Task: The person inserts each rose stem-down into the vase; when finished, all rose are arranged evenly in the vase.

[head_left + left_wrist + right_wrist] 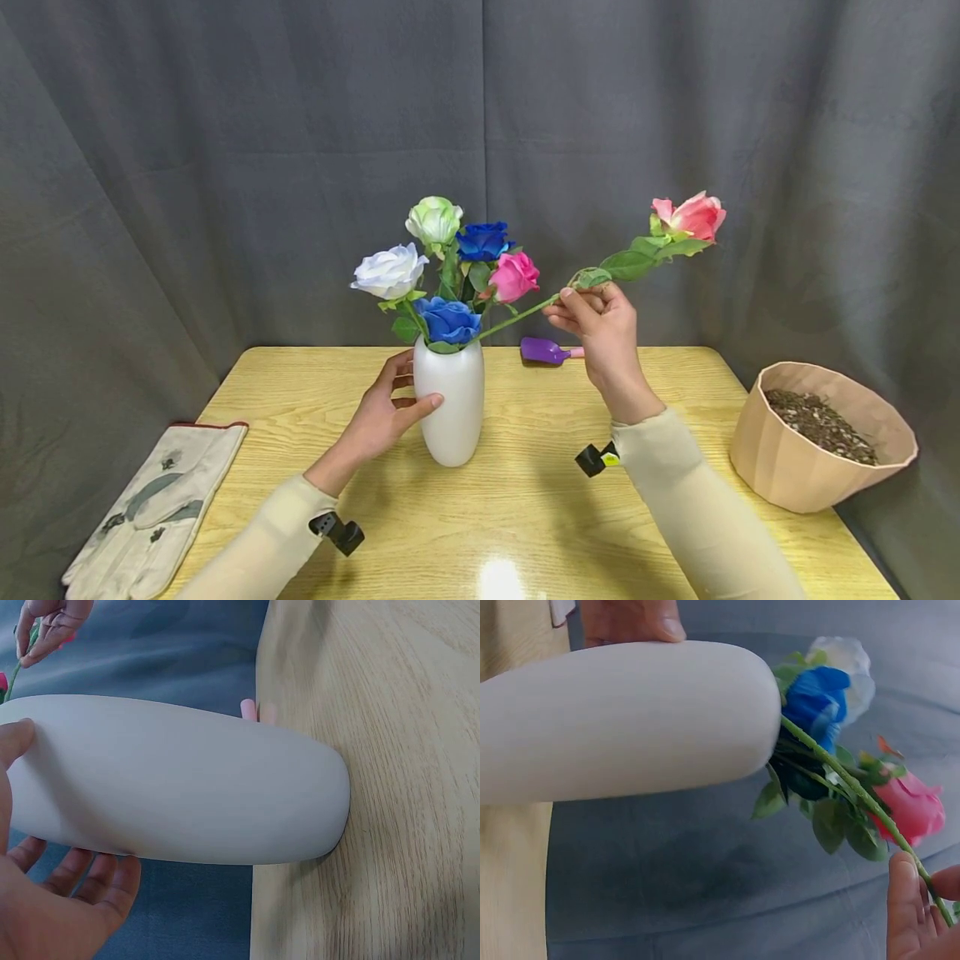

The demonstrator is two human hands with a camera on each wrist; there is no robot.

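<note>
A white vase (452,408) stands upright on the table, and my left hand (390,404) grips its left side with the thumb across the front. In the left wrist view the vase (187,780) fills the middle. My right hand (603,333) pinches the green stem (521,317) of a coral-pink rose (693,218). That stem slants from the vase's mouth up to the right; its lower end is hidden inside. Also in the vase are a white rose (390,272), a green-white rose (434,222), two blue roses (448,320) and a hot-pink rose (513,277).
A purple scoop (543,351) with a pink handle lies at the table's back edge. On the right stands a peach planter (772,454) holding dark soil. Pale work gloves (161,500) lie at the left edge. Grey curtains (300,167) hang behind the wooden table (465,533).
</note>
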